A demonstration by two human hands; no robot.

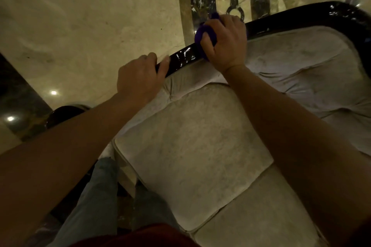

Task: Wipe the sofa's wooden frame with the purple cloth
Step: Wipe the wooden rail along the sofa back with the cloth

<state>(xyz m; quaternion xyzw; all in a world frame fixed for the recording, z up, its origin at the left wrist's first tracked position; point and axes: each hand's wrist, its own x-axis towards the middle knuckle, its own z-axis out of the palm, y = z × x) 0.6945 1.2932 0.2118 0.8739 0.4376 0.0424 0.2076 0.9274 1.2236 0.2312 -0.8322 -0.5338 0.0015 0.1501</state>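
pale seat cushion (192,146), glossy marble floor (90,26)

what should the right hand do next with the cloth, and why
Probably slide the purple cloth along the wooden frame toward the left hand. The right hand grips the cloth bunched around the rail, the left hand holds the frame further down, and a bare glossy stretch lies between them, so one short stroke would likely cover it.
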